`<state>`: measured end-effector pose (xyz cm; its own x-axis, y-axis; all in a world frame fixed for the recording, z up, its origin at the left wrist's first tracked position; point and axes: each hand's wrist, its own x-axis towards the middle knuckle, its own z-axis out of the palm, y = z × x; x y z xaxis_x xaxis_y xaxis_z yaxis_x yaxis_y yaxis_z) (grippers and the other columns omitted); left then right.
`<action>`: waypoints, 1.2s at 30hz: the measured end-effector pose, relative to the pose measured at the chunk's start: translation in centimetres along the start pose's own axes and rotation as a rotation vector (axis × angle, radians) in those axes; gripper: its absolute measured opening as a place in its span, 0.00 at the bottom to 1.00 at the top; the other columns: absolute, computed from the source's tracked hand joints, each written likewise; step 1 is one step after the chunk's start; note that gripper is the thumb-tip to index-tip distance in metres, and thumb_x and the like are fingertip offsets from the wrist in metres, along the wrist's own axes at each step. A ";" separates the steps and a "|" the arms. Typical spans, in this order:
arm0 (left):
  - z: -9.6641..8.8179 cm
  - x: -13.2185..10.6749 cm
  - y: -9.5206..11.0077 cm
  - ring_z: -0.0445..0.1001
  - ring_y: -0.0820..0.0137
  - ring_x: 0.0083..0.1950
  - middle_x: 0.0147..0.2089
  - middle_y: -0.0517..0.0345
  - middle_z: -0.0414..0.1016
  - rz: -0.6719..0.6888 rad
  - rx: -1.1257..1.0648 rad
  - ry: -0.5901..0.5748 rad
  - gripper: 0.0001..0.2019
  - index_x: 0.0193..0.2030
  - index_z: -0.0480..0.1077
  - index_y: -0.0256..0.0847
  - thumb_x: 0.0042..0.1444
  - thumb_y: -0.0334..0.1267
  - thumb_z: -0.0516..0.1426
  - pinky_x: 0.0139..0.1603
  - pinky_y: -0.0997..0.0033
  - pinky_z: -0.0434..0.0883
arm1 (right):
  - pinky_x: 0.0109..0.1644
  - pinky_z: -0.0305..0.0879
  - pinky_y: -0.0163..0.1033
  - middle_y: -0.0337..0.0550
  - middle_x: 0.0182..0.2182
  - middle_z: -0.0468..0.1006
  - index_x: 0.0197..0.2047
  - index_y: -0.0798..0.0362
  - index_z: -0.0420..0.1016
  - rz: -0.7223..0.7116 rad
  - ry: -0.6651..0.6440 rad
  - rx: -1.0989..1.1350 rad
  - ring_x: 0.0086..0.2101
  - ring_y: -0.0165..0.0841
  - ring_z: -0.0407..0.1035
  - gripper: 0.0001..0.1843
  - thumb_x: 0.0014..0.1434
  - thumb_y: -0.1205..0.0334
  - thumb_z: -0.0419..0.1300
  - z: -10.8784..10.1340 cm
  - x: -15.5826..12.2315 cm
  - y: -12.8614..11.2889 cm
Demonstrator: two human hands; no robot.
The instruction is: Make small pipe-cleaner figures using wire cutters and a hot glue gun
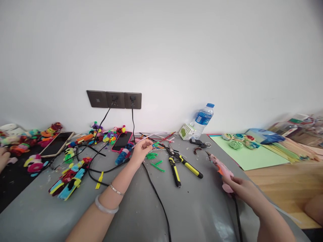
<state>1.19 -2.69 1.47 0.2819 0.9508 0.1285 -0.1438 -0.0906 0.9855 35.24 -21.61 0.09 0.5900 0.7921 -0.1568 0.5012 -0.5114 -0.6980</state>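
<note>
My left hand [142,150] pinches a short green pipe cleaner piece [156,144] between thumb and fingertips. Just below it on the grey table lie more cut green pipe cleaner pieces [151,156]. At the right, my right hand [242,190] is wrapped round a pink glue gun [223,170], its nozzle pointing up and to the left and its black cord trailing down. Between my hands rest pliers [178,164] with black and yellow handles, their handles spread. Left of my left hand is a blue fuzzy bundle [123,155].
Black cords [156,196] run over the table from the wall sockets [114,99]. A water bottle [202,121] leans by a small box [186,131] and keys [198,143]. Phones [57,144] and fuzzy figures [70,178] lie left. Another person's hand [3,156] shows at far left. Green paper [262,156] lies right.
</note>
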 end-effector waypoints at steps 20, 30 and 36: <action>-0.3 0.3 -0.8 0.63 0.74 0.27 0.25 0.63 0.66 0.122 0.071 0.102 0.06 0.32 0.71 0.38 0.47 0.37 0.61 0.28 0.76 0.57 | 0.22 0.43 0.36 0.30 0.12 0.60 0.38 0.54 0.68 -0.591 -0.584 0.634 0.16 0.25 0.45 0.22 0.61 0.41 0.53 7.5 1.9 -12.4; 0.1 0.1 -0.6 0.59 0.76 0.24 0.25 0.63 0.66 0.140 0.114 0.082 0.06 0.32 0.72 0.38 0.48 0.37 0.62 0.26 0.76 0.55 | 0.24 0.49 0.35 0.32 0.12 0.62 0.36 0.53 0.69 -0.666 -0.606 0.495 0.16 0.26 0.49 0.22 0.64 0.42 0.49 8.6 1.7 -11.0; 0.2 -0.2 -0.3 0.59 0.75 0.25 0.25 0.63 0.64 0.139 0.131 0.078 0.06 0.33 0.73 0.38 0.48 0.37 0.61 0.27 0.75 0.55 | 0.26 0.52 0.36 0.32 0.12 0.62 0.33 0.53 0.69 -0.691 -0.602 0.410 0.17 0.27 0.51 0.22 0.64 0.42 0.50 8.5 1.4 -11.3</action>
<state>1.36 -2.90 1.20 0.1931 0.9460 0.2605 -0.0504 -0.2555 0.9655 24.96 -11.90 1.83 -0.2232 0.9667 0.1253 0.2890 0.1884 -0.9386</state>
